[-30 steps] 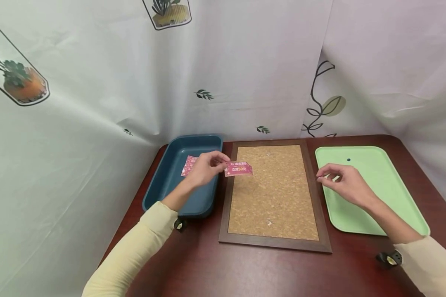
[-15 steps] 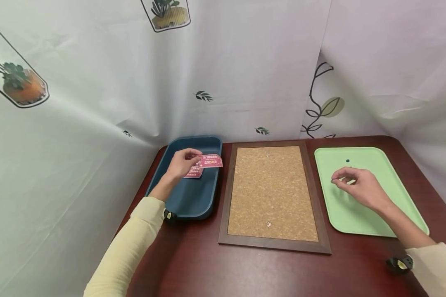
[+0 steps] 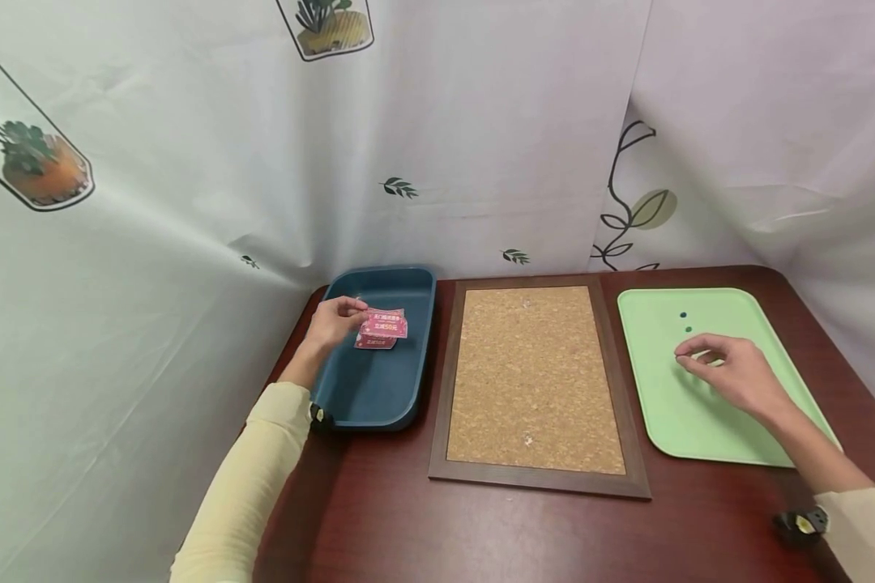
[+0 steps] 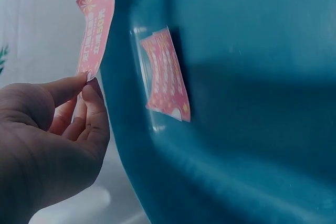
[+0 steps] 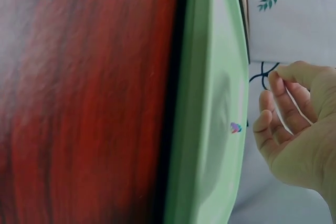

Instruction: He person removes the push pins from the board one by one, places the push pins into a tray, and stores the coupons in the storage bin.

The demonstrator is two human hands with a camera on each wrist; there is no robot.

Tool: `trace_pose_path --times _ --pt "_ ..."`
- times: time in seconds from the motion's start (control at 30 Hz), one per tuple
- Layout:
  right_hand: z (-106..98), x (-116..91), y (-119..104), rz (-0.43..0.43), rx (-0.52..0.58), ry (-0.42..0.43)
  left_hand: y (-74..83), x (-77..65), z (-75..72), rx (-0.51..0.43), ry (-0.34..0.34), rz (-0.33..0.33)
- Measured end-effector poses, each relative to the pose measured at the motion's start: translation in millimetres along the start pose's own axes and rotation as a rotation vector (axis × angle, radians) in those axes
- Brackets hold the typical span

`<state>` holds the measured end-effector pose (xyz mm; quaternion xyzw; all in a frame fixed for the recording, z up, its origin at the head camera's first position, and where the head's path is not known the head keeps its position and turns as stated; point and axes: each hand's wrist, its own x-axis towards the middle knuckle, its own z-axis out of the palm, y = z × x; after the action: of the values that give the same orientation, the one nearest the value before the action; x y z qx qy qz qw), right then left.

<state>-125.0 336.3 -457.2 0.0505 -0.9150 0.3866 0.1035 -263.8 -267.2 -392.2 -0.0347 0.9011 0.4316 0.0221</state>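
My left hand [image 3: 338, 320] pinches a pink coupon [image 3: 385, 324] by its edge, over the blue bin [image 3: 368, 405]. Several like coupons [image 4: 167, 74] lie in the bin, partly overlapped by the held one in the head view. My right hand [image 3: 732, 368] is above the green tray [image 3: 663, 429], thumb and forefinger pinched at a tiny dark thumbtack that the fingertips mostly hide. Beyond it on the tray lie a blue thumbtack [image 3: 683, 315] and a green one [image 3: 689, 329].
A cork board [image 3: 532, 372] in a brown frame lies between bin and tray on the dark red table [image 3: 481, 526]. Silvery specks show near its top and bottom. A pale patterned curtain [image 3: 481, 121] stands behind and to the left.
My left hand has carried the coupon left from the board's edge to over the bin. My right hand has drawn right across the tray, uncovering the green thumbtack.
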Motion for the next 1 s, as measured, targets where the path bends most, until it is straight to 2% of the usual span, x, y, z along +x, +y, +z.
trace_pose_path --times 0.1,0.23,0.53,0.67,1.0 --pt "-1.0 -1.2 6.9 0.007 -0.003 0.015 -3.3 2.9 -2.7 -0.015 -0.007 -0.027" --pt "-2.3 -2.0 15.0 -0.003 0.014 0.035 -5.4 5.2 -4.5 -0.014 -0.034 -0.022" --pt "-5.3 -4.8 20.9 0.003 0.043 0.036 -7.8 9.9 -7.7 0.04 -0.048 -0.04" --pt "-5.8 -5.3 21.8 0.013 0.04 0.033 -9.7 12.8 -10.3 0.059 -0.048 -0.068" --pt "-8.6 -5.9 24.1 0.047 0.011 0.016 -10.3 16.2 -15.3 0.188 -0.079 -0.142"
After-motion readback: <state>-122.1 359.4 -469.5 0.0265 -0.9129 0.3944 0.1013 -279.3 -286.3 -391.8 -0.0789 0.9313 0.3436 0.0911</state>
